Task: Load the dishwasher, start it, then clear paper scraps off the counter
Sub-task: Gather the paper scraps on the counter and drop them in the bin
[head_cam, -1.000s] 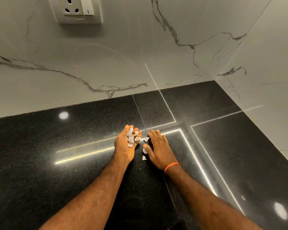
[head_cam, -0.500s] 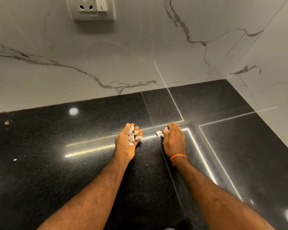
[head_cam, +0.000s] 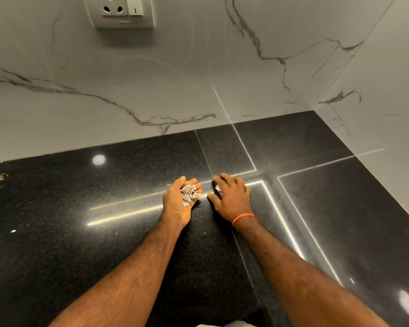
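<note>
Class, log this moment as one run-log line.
phase: clearing scraps | left hand: cupping torn white paper scraps | right hand: picking up a scrap | surface: polished black granite counter

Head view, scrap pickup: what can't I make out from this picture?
- Scrap under the right hand: its fingers cover most of it, so grip unclear.
- Pile of scraps in the cupped left hand: count too small to tell.
- Speck on the counter near the wall: too small to identify.
- Wall socket: top cut off by the edge.
</note>
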The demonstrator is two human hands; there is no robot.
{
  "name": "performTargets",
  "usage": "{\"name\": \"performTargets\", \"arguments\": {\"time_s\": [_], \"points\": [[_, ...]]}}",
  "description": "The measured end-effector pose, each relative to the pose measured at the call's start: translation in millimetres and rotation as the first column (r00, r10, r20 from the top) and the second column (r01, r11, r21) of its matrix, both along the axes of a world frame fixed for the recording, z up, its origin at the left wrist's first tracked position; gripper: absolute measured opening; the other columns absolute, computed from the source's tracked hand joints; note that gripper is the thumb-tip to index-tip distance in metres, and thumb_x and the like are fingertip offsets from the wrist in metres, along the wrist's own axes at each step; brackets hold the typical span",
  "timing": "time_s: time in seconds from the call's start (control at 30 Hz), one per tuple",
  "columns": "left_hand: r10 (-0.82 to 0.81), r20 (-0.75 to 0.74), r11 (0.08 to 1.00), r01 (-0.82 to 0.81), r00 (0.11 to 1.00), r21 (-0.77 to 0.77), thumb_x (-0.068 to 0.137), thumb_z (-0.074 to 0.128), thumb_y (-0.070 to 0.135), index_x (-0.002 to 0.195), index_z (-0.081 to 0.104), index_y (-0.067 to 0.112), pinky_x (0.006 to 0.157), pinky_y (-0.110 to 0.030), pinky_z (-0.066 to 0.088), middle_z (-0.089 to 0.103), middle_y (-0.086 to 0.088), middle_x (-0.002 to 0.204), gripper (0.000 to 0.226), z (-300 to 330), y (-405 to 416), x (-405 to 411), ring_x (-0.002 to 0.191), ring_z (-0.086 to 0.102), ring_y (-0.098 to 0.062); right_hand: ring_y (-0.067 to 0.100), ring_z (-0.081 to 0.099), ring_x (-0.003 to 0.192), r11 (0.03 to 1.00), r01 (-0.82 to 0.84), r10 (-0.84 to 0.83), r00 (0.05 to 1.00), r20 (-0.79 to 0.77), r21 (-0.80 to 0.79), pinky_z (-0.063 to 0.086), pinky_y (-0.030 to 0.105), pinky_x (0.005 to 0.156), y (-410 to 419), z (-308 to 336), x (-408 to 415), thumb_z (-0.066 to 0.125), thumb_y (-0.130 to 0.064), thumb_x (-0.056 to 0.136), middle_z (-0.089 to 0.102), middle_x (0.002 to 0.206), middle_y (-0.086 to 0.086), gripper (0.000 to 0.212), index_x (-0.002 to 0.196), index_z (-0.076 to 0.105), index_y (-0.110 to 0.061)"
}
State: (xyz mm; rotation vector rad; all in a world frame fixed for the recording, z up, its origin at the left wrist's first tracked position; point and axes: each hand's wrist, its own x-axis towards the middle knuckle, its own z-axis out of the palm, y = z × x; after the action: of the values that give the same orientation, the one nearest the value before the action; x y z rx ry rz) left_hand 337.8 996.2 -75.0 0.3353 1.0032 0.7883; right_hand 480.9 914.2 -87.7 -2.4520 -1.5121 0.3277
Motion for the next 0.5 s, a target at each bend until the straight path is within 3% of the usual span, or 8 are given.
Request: {"name": "performTargets", "arguments": {"time_s": [0.1, 0.2, 0.27, 0.37, 0.43, 0.5], "points": [[-0.003, 0.030, 1.000, 0.002, 1.000, 0.004, 0.096, 0.057, 0.015, 0.090, 0.064, 0.001, 0.071, -0.036, 0.060, 0.072, -0.017, 0.102, 0.016, 6, 0, 1, 0.082, 0.070, -0.026, 0.024, 0.048, 0.125, 0.995, -0.054, 0.052, 0.998, 0.037, 0.082, 0.040, 0.043, 0.102, -1, 8, 5, 0.057, -0.038, 0.093, 0.059, 0.132, -0.004, 0.030, 0.120, 0.067, -0.031], [-0.015, 0.071, 1.000, 0.015, 0.997, 0.009, 0.093, 0.061, 0.014, 0.104, 0.067, 0.003, 0.078, -0.038, 0.059, 0.071, -0.015, 0.096, 0.017, 9, 0, 1, 0.083, 0.068, -0.027, 0.024, 0.054, 0.122, 0.980, 0.094, -0.066, 0.985, -0.160, 0.174, 0.040, 0.035, 0.105, -6, 15, 22, 0.057, -0.024, 0.093, 0.064, 0.128, 0.005, 0.035, 0.126, 0.066, -0.018], [-0.018, 0.087, 1.000, 0.018, 0.996, 0.001, 0.096, 0.060, 0.018, 0.107, 0.067, 0.004, 0.081, -0.040, 0.058, 0.070, -0.015, 0.096, 0.019, 8, -1, 2, 0.084, 0.067, -0.027, 0.026, 0.051, 0.124, 0.989, 0.126, -0.109, 0.976, -0.186, 0.080, 0.037, 0.034, 0.108, -11, 19, 27, 0.059, -0.026, 0.086, 0.060, 0.134, 0.007, 0.048, 0.134, 0.060, -0.017], [-0.034, 0.092, 0.999, 0.033, 0.995, 0.015, 0.102, 0.054, 0.026, 0.111, 0.065, 0.002, 0.083, -0.042, 0.057, 0.068, -0.016, 0.098, 0.028, 7, -4, 4, 0.088, 0.066, -0.029, 0.034, 0.046, 0.121, 0.983, 0.045, -0.053, 0.998, -0.046, -0.177, 0.039, 0.040, 0.106, -13, 19, 18, 0.061, -0.028, 0.074, 0.048, 0.136, 0.009, 0.067, 0.140, 0.051, -0.023], [-0.042, 0.088, 0.999, 0.040, 0.995, 0.017, 0.103, 0.052, 0.031, 0.119, 0.062, 0.000, 0.084, -0.043, 0.058, 0.067, -0.017, 0.101, 0.036, 6, -5, 6, 0.091, 0.066, -0.031, 0.038, 0.050, 0.115, 0.984, 0.049, -0.057, 0.997, -0.042, -0.173, 0.043, 0.040, 0.103, -8, 17, 9, 0.062, -0.019, 0.079, 0.047, 0.130, 0.013, 0.055, 0.133, 0.055, -0.018], [-0.049, 0.079, 0.999, 0.047, 0.996, 0.020, 0.104, 0.050, 0.033, 0.124, 0.060, -0.001, 0.086, -0.044, 0.058, 0.067, -0.019, 0.106, 0.041, 6, -5, 8, 0.095, 0.066, -0.032, 0.037, 0.059, 0.109, 0.990, 0.137, -0.140, 0.975, -0.174, -0.030, 0.047, 0.038, 0.097, 4, 22, 4, 0.061, -0.010, 0.082, 0.059, 0.120, 0.017, 0.037, 0.120, 0.065, -0.010]]}}
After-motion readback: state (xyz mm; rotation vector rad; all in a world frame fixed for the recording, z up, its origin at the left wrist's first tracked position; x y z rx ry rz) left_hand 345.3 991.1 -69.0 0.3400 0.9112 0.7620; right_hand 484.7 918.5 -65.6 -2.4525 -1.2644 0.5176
